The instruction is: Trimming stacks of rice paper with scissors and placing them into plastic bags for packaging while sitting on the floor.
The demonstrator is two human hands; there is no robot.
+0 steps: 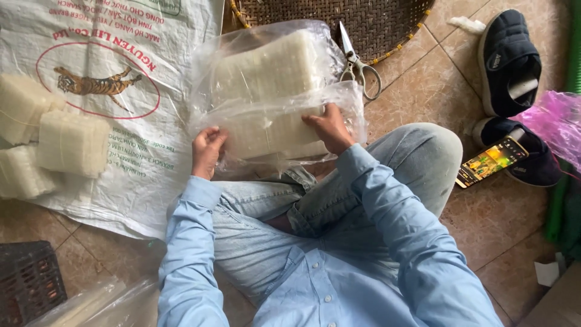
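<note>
A clear plastic bag rests against my knees, filled with stacked white noodle blocks. My left hand grips the bag's left edge with fingers curled on the film. My right hand reaches into the bag's open mouth, pressing on the lower white block. Several loose white blocks lie at the left on a printed white woven sack spread over the floor.
Scissors lie beside the bag at the edge of a woven bamboo tray. A phone leans on dark slippers at right, by a pink bag. A dark crate sits lower left.
</note>
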